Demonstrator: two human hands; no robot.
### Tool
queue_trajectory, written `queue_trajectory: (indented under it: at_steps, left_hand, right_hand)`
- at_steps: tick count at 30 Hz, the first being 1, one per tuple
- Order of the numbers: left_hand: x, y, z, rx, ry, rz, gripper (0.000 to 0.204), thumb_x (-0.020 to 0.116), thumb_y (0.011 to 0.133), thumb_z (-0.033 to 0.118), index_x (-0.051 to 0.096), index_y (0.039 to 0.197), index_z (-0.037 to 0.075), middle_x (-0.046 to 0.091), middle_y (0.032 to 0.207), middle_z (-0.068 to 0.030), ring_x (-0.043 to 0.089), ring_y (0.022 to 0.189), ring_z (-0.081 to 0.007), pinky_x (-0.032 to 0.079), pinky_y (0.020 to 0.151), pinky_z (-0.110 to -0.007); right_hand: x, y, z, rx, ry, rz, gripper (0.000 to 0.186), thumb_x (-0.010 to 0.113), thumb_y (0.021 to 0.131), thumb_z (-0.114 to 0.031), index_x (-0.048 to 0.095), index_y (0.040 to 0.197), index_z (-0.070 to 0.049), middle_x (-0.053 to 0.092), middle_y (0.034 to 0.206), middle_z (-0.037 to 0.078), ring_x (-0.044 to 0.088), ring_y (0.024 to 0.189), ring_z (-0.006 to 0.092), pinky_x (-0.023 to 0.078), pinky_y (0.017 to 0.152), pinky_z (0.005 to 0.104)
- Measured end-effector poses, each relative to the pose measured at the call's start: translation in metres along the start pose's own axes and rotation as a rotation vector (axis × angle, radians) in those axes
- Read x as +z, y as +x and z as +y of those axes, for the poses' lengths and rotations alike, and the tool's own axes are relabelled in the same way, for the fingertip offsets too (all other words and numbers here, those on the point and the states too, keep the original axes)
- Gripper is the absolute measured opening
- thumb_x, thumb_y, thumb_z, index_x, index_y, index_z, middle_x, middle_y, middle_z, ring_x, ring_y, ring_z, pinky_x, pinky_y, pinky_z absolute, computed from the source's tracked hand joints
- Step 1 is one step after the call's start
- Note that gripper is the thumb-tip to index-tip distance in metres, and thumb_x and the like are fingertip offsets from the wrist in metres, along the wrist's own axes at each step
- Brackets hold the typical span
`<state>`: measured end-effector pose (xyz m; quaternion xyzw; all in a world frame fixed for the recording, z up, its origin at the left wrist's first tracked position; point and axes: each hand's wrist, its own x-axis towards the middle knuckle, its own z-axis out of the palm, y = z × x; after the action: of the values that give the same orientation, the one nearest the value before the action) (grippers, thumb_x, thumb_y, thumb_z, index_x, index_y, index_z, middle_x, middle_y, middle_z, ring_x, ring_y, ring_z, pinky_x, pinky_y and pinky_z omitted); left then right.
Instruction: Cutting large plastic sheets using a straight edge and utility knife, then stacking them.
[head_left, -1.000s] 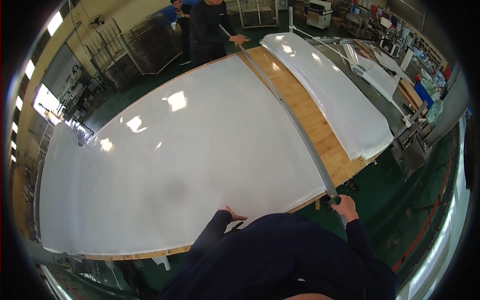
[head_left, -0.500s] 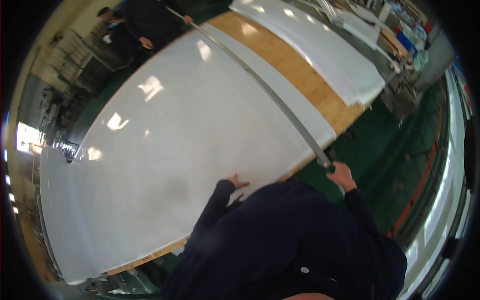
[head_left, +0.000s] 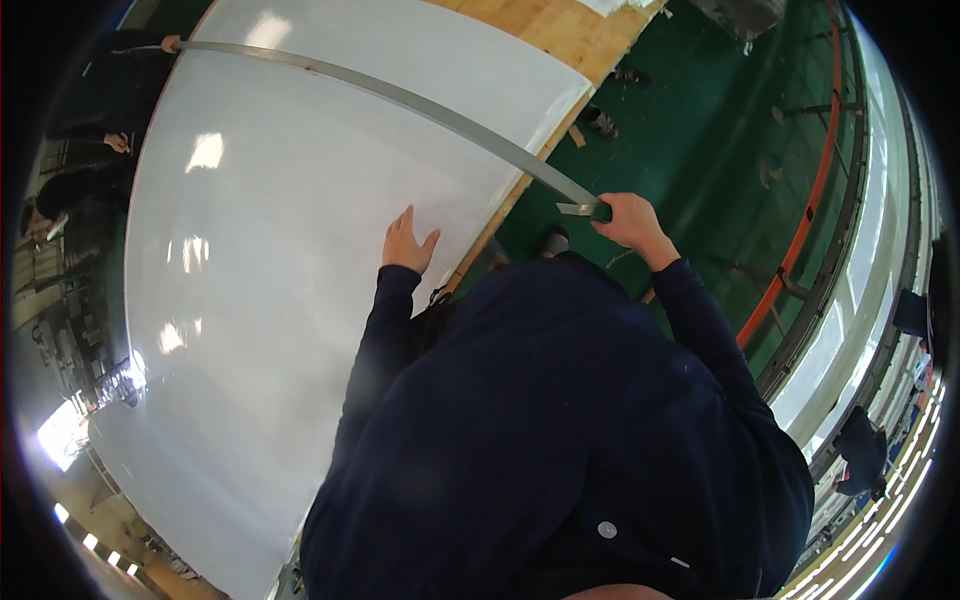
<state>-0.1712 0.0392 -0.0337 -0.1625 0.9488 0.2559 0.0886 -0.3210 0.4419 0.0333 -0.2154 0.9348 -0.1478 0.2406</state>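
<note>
A long flat grey metal strip (head_left: pixel 420 105) lies across a glossy white sheet (head_left: pixel 290 180), its near end reaching past the table edge. My right hand (head_left: pixel 632 225) is closed around that end, held over the green floor. A short, slant-ended silver piece (head_left: pixel 575 209) and a dark green part show at these fingers; I cannot make out whether they belong to the strip. My left hand (head_left: pixel 408 245) rests on the white sheet near its edge, fingers spread and holding nothing. At the strip's far end a co-worker's hand (head_left: pixel 171 44) touches it.
Wooden table top (head_left: pixel 560 28) shows beyond the sheet. Another hand (head_left: pixel 118 142) is by the far edge. Shoes (head_left: pixel 601 122) stand on the green floor (head_left: pixel 690 130). To the right runs an orange rail (head_left: pixel 808 215) beside a long rack with white panels (head_left: pixel 850 300).
My view has turned, so the sheet and strip sit differently in the picture. My left hand has spread its fingers farther along the sheet. The right hand still grips at the strip's end.
</note>
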Motion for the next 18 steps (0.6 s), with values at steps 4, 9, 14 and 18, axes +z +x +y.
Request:
queue_trajectory:
  at_steps: [4,9,14,18]
  left_hand:
    - [0.039,0.028,0.014,0.212,-0.044,0.08,0.063,0.07,0.092,0.031,0.05,0.144,0.003,0.055,0.142,-0.02,0.049,0.133,-0.0367,0.04,0.112,-0.044]
    - [0.049,0.036,0.036,0.151,-0.046,0.118,0.067,0.07,0.092,0.028,0.044,0.147,0.001,0.056,0.14,-0.0211,0.047,0.132,-0.0401,0.039,0.112,-0.047]
    - [0.044,0.031,0.058,0.072,-0.199,0.182,0.09,0.07,0.092,0.038,0.02,0.158,0.004,0.044,0.148,-0.0271,0.043,0.135,-0.0432,0.039,0.111,-0.049]
    - [0.038,0.033,0.072,0.079,-0.016,0.132,0.115,0.079,0.081,0.054,0.011,0.161,0.005,0.016,0.161,-0.0329,0.032,0.144,-0.0489,0.035,0.115,-0.051]
  right_hand:
    - [0.027,-0.005,0.002,-0.124,0.097,-0.037,0.044,0.075,0.075,-0.033,0.069,0.111,-0.009,0.071,0.102,0.014,0.067,0.098,0.0355,0.054,0.084,0.0464]
    - [0.062,-0.018,-0.01,-0.177,0.302,-0.094,0.047,0.075,0.077,-0.031,0.068,0.118,-0.009,0.07,0.106,0.015,0.066,0.1,0.0364,0.054,0.086,0.0456]
    - [0.083,-0.023,-0.018,-0.142,0.377,-0.089,0.047,0.075,0.075,-0.027,0.068,0.117,-0.01,0.071,0.105,0.015,0.067,0.098,0.0366,0.054,0.085,0.046]
    - [0.092,-0.027,-0.019,-0.088,0.349,-0.16,0.047,0.075,0.075,-0.027,0.068,0.118,-0.012,0.071,0.107,0.014,0.067,0.099,0.0357,0.054,0.085,0.0455]
